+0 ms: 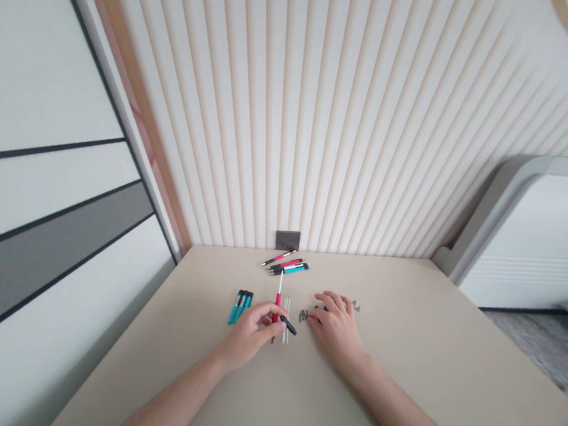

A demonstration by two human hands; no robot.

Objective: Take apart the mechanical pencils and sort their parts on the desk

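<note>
My left hand [253, 327] is closed, thumb and fingers pinching a black pen part [290, 326] that points down to the right. A red pen barrel [278, 300] with a thin white end runs under the same fingers; whether it is held or lies on the table I cannot tell. Just right of it lie several white pen refills [283, 339]. My right hand [336, 324] reaches down with fingers apart over small dark parts, its fingertips partly hidden. Small dark grey pieces [303, 316] show beside its thumb, and more small pieces [357, 306] beyond its far side.
Several teal pen barrels [240, 308] with black ends lie side by side left of my left hand. Red and teal pens [286, 265] lie toward the table's back edge, below a dark wall socket [287, 240]. The beige table [387, 397] meets a ribbed wall [321, 143].
</note>
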